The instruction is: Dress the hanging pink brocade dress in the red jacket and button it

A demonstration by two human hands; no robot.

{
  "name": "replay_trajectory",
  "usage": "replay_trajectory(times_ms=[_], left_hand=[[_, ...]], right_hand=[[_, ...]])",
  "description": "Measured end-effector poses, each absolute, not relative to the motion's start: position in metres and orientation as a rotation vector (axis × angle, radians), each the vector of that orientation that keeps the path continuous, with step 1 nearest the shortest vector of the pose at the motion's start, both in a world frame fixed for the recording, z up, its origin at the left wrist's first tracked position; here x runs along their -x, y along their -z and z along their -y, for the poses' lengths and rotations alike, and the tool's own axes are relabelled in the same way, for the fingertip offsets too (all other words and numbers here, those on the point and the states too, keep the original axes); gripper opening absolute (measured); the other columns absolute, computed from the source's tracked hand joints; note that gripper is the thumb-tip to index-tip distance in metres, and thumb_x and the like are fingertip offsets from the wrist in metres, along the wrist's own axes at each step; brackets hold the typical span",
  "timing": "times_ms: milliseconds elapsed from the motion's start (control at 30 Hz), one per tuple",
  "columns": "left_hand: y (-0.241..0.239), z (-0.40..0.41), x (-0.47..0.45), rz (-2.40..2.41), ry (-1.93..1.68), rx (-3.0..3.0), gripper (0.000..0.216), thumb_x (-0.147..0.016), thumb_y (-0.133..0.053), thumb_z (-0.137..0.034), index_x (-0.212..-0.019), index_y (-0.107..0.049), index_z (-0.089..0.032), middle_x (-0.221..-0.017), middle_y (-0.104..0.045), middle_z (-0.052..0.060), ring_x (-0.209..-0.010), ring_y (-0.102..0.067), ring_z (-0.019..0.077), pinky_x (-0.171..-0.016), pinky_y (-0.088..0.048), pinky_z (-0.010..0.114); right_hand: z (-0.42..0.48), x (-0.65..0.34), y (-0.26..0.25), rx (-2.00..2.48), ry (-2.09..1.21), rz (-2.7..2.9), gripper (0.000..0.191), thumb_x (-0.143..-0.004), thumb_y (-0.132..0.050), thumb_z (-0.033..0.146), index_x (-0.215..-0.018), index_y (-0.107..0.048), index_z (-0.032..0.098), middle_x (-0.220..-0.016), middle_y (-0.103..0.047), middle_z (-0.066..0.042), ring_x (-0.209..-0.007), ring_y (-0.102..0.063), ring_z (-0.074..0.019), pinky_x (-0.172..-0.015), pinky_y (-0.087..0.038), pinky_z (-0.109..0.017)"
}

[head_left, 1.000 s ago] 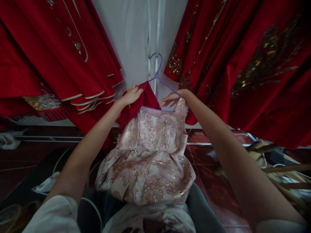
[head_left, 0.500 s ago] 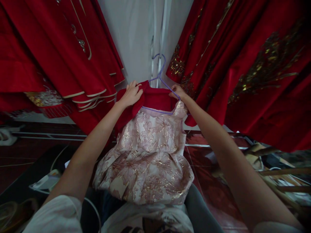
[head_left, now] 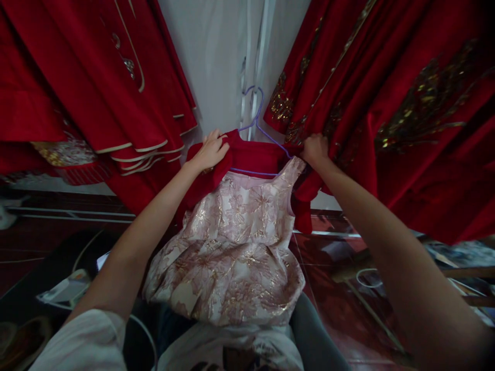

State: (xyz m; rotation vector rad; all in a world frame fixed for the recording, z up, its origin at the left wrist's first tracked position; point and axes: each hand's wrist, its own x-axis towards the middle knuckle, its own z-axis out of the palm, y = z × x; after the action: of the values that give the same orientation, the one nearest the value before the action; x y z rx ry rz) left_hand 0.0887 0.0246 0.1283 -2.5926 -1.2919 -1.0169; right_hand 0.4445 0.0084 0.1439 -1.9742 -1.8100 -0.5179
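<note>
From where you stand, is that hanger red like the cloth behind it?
No, the hanger is purple, standing out against the red garment behind it.

We count two hands, one left hand point(head_left: 212, 150) and one right hand point(head_left: 315, 149), one purple hanger point(head_left: 257, 122), one pink-and-gold dress point(head_left: 247, 247), one red garment point(head_left: 257, 154), and two banks of hanging clothes, left point(head_left: 77, 77) and right point(head_left: 348, 93), whose separate pieces we cannot number.
</note>
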Motion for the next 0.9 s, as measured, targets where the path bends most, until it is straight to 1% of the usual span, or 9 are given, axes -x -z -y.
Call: replay_trajectory(times_ms=[100, 233, 367, 467, 567, 633, 700, 800, 900], left_hand=[[-0.126, -0.022, -0.093, 1.278, 1.023, 2.588, 0.037, -0.096, -0.032, -0.039, -0.099, -0.06, -0.016, -0.11, -0.054, 0.015, -0.113, -0.049, 0.0305, -0.102, -0.036, 0.051], [-0.124, -0.017, -0.095, 1.285, 1.022, 2.571, 0.04, -0.096, -0.031, -0.043, -0.106, -0.059, -0.016, -0.115, -0.052, 0.017, -0.116, -0.048, 0.0333, -0.102, -0.035, 0.053], [-0.123, -0.01, -0.097, 1.305, 0.988, 2.56, 0.042, -0.096, -0.032, -0.046, -0.113, -0.055, -0.016, -0.12, -0.05, 0.018, -0.12, -0.045, 0.0362, -0.103, -0.033, 0.055], [-0.121, -0.004, -0.101, 1.334, 0.979, 2.53, 0.041, -0.096, -0.032, -0.045, -0.115, -0.054, -0.015, -0.122, -0.048, 0.019, -0.122, -0.043, 0.0382, -0.102, -0.032, 0.056], [-0.118, 0.003, -0.107, 1.351, 0.984, 2.478, 0.04, -0.096, -0.032, -0.044, -0.116, -0.053, -0.016, -0.123, -0.048, 0.019, -0.123, -0.041, 0.0389, -0.102, -0.032, 0.057], [-0.116, 0.008, -0.109, 1.355, 0.986, 2.443, 0.039, -0.096, -0.033, -0.043, -0.116, -0.054, -0.017, -0.123, -0.048, 0.018, -0.124, -0.04, 0.0393, -0.102, -0.031, 0.057], [-0.115, 0.011, -0.111, 1.367, 0.965, 2.414, 0.038, -0.096, -0.034, -0.041, -0.115, -0.054, -0.016, -0.124, -0.047, 0.019, -0.124, -0.039, 0.0402, -0.101, -0.031, 0.057], [-0.118, 0.014, -0.112, 1.4, 0.887, 2.385, 0.037, -0.095, -0.035, -0.039, -0.116, -0.054, -0.015, -0.128, -0.045, 0.021, -0.125, -0.038, 0.0414, -0.101, -0.03, 0.058], [-0.121, 0.014, -0.111, 1.444, 0.82, 2.345, 0.036, -0.095, -0.037, -0.035, -0.119, -0.053, -0.014, -0.133, -0.043, 0.022, -0.128, -0.036, 0.0419, -0.102, -0.03, 0.058]], right_hand=[[0.003, -0.453, -0.143, 1.955, 0.644, 1.8, 0.022, -0.08, -0.055, 0.021, -0.09, -0.067, 0.006, -0.111, -0.058, -0.025, -0.116, -0.045, -0.0396, -0.097, -0.035, -0.058], [0.023, -0.46, -0.149, 1.85, 0.662, 1.799, 0.03, -0.083, -0.047, 0.017, -0.1, -0.067, 0.003, -0.114, -0.055, -0.024, -0.119, -0.042, -0.0376, -0.099, -0.035, -0.054], [0.05, -0.456, -0.153, 1.839, 0.584, 1.706, 0.03, -0.08, -0.045, 0.015, -0.1, -0.067, 0.007, -0.111, -0.058, -0.022, -0.11, -0.052, -0.0335, -0.095, -0.04, -0.046], [0.066, -0.442, -0.146, 1.863, 0.432, 1.59, 0.025, -0.08, -0.047, 0.018, -0.098, -0.064, 0.016, -0.1, -0.064, -0.017, -0.097, -0.059, -0.0328, -0.088, -0.042, -0.045], [0.066, -0.419, -0.131, 1.883, 0.205, 1.534, 0.011, -0.077, -0.05, 0.021, -0.085, -0.057, 0.021, -0.084, -0.064, -0.013, -0.086, -0.06, -0.0322, -0.081, -0.043, -0.043], [0.056, -0.402, -0.12, 1.845, 0.015, 1.514, 0.003, -0.075, -0.05, 0.021, -0.078, -0.051, 0.023, -0.078, -0.063, -0.009, -0.08, -0.059, -0.0287, -0.077, -0.043, -0.039], [0.044, -0.382, -0.113, 1.776, -0.151, 1.467, 0.007, -0.074, -0.051, 0.023, -0.076, -0.045, 0.023, -0.076, -0.06, -0.006, -0.074, -0.056, -0.0239, -0.072, -0.042, -0.035], [0.037, -0.348, -0.111, 1.612, -0.31, 1.455, 0.015, -0.069, -0.053, 0.024, -0.078, -0.041, 0.024, -0.074, -0.055, 0.0, -0.069, -0.05, -0.0178, -0.067, -0.04, -0.03], [0.049, -0.316, -0.116, 1.359, -0.5, 1.527, 0.015, -0.067, -0.05, 0.024, -0.078, -0.04, 0.023, -0.068, -0.05, 0.003, -0.065, -0.046, -0.0142, -0.062, -0.037, -0.026]])
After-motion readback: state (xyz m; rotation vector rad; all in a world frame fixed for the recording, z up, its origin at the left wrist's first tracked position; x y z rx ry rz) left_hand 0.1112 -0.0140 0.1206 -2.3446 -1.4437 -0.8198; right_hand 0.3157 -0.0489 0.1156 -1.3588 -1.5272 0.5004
